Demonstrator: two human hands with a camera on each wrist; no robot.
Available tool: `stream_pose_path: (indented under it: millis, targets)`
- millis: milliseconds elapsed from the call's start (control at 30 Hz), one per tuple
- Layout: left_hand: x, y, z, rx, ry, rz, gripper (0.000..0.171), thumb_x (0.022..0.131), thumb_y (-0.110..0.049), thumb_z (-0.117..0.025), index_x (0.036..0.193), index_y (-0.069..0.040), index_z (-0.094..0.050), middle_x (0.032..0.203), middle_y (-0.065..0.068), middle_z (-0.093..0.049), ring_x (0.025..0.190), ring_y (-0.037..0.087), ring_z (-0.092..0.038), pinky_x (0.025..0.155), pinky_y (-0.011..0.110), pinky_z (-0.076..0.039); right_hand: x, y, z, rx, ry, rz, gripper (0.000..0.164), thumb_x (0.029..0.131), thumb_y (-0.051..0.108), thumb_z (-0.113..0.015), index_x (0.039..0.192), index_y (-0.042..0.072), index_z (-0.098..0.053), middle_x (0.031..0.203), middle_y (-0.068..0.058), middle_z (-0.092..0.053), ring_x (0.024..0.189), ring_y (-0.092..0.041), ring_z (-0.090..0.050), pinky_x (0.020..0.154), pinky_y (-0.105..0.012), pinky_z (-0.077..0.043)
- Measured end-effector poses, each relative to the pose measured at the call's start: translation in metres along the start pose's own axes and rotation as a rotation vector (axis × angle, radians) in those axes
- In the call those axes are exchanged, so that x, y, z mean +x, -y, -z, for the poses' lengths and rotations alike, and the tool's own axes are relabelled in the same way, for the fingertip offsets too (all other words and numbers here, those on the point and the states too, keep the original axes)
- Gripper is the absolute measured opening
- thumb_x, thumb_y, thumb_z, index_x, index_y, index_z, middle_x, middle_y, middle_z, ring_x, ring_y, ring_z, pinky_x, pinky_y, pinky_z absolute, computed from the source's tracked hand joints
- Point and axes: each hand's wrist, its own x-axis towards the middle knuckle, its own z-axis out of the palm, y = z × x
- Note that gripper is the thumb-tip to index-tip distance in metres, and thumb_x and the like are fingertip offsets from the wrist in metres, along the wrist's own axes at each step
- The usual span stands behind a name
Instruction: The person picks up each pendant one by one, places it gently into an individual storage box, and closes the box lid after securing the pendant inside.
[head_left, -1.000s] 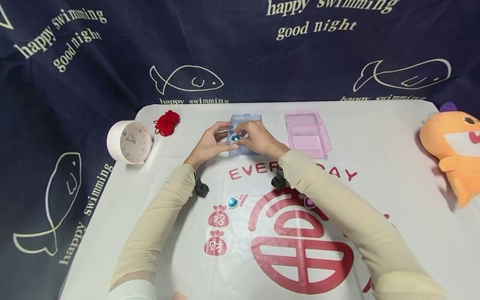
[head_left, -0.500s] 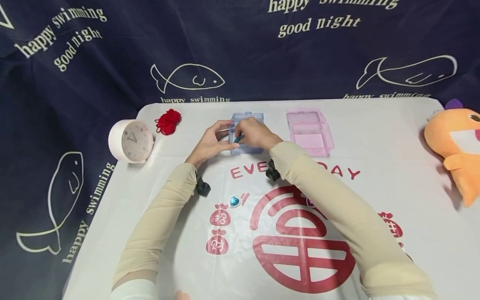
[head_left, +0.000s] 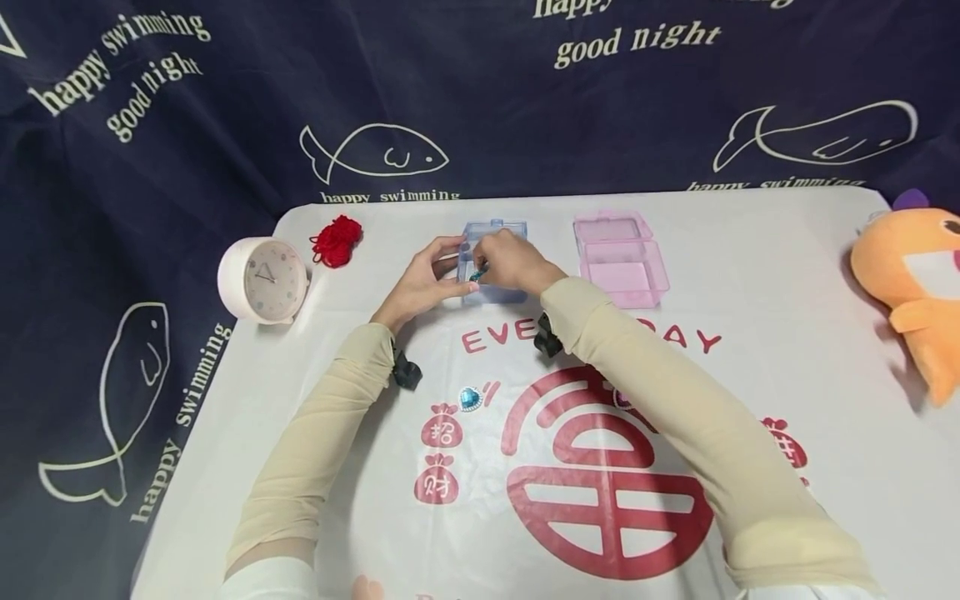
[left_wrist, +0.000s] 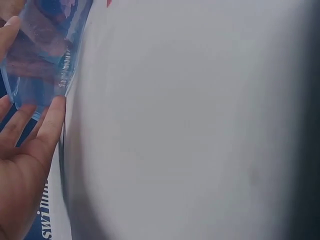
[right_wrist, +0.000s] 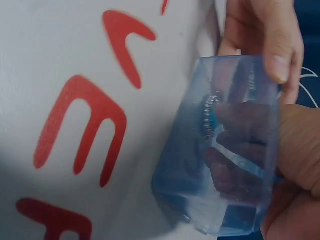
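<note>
At the back middle of the table stands a clear blue plastic box (head_left: 504,296) with its lid raised. My left hand (head_left: 422,282) grips the box's left end, fingers along the side and thumb at the front rim; the left wrist view shows fingertips on its wall. Reaching inside from above, my right hand (head_left: 514,260) pinches a blue heart-shaped gem (head_left: 477,275) with a sparkly edge. Through the box wall in the right wrist view, the gem (right_wrist: 212,114) is tilted on edge at the fingertips. A second blue heart gem (head_left: 471,398) lies on the table nearer me.
An open pink box (head_left: 626,283) stands right of the blue one. A purple-pink gem (head_left: 621,400) peeks out beside my right sleeve. Red yarn (head_left: 337,241) and a round clock (head_left: 264,281) are at the left, an orange plush toy (head_left: 915,292) at the far right.
My right hand has lowered the gem into the blue box and tipped it from face-up onto its edge. My right forearm has shifted slightly left; the left hand keeps its grip.
</note>
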Motion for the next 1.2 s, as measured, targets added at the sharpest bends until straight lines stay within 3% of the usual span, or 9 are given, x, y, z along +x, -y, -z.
stream_pose_path:
  millis: [167,433,533,633,800,900,1000,1200]
  targets:
    - [-0.002,-0.002,-0.001,0.007,0.006,0.008,0.078,0.079,0.002,-0.076,0.145,-0.001,-0.035,0.149,0.019,-0.038,0.138,0.035,-0.041,0.111,0.041,-0.043,-0.017,0.000,0.007,0.103,-0.069,0.092,0.022,0.085,0.007,-0.067,0.105,0.000,-0.071,0.108,-0.014,-0.072,0.099,-0.028,-0.068,0.089,-0.038,-0.056]
    - [0.009,0.019,0.004,0.004,-0.008,-0.019,0.079,0.078,0.004,-0.076,0.145,-0.004,-0.036,0.148,0.016,-0.040,0.137,0.033,-0.043,0.112,0.039,-0.041,-0.076,0.023,0.009,0.209,-0.206,0.275,0.025,0.086,0.007,-0.068,0.109,-0.001,-0.069,0.104,-0.014,-0.072,0.095,-0.027,-0.067,0.086,-0.038,-0.057]
    - [0.009,0.022,0.005,0.003,-0.021,-0.035,0.077,0.077,0.006,-0.076,0.144,-0.005,-0.038,0.146,0.015,-0.043,0.136,0.031,-0.045,0.110,0.038,-0.044,-0.095,0.034,-0.005,0.255,-0.181,0.349,0.024,0.084,0.006,-0.070,0.106,-0.001,-0.069,0.101,-0.013,-0.072,0.090,-0.025,-0.068,0.083,-0.035,-0.057]
    - [0.009,0.023,0.005,0.011,-0.033,-0.040,0.077,0.076,0.006,-0.077,0.143,-0.006,-0.040,0.145,0.013,-0.045,0.135,0.030,-0.046,0.109,0.037,-0.045,-0.110,0.045,-0.024,0.275,-0.090,0.407,0.024,0.083,0.008,-0.071,0.105,0.000,-0.070,0.103,-0.011,-0.071,0.091,-0.023,-0.068,0.084,-0.032,-0.058]
    - [0.009,0.022,0.004,0.016,-0.025,-0.032,0.078,0.077,0.003,-0.078,0.144,-0.007,-0.039,0.147,0.013,-0.043,0.136,0.030,-0.044,0.109,0.039,-0.045,-0.130,0.058,-0.050,0.093,0.021,0.447,0.032,0.086,0.017,-0.073,0.115,0.006,-0.067,0.118,-0.008,-0.065,0.111,-0.021,-0.061,0.095,-0.033,-0.054]
    - [0.011,0.022,0.003,0.008,-0.021,-0.028,0.079,0.077,0.002,-0.078,0.145,-0.006,-0.038,0.148,0.014,-0.041,0.137,0.031,-0.043,0.110,0.041,-0.044,-0.135,0.061,-0.058,0.012,0.042,0.433,0.031,0.087,0.019,-0.073,0.116,0.010,-0.067,0.120,-0.006,-0.065,0.114,-0.021,-0.058,0.095,-0.032,-0.054]
    - [0.011,0.023,0.001,-0.002,-0.023,-0.028,0.078,0.077,0.003,-0.077,0.145,-0.006,-0.037,0.148,0.014,-0.041,0.137,0.030,-0.043,0.110,0.041,-0.044,-0.135,0.061,-0.063,0.017,0.042,0.423,0.022,0.088,0.015,-0.072,0.109,0.011,-0.070,0.112,-0.003,-0.068,0.106,-0.018,-0.058,0.090,-0.030,-0.054]
    - [0.003,0.004,-0.004,-0.017,0.001,-0.019,0.078,0.077,0.007,-0.075,0.144,0.001,-0.035,0.149,0.022,-0.037,0.138,0.036,-0.040,0.111,0.046,-0.041,-0.136,0.061,-0.066,0.010,0.003,0.453,0.012,0.089,0.013,-0.070,0.100,0.012,-0.071,0.104,0.001,-0.070,0.099,-0.016,-0.059,0.087,-0.027,-0.054]
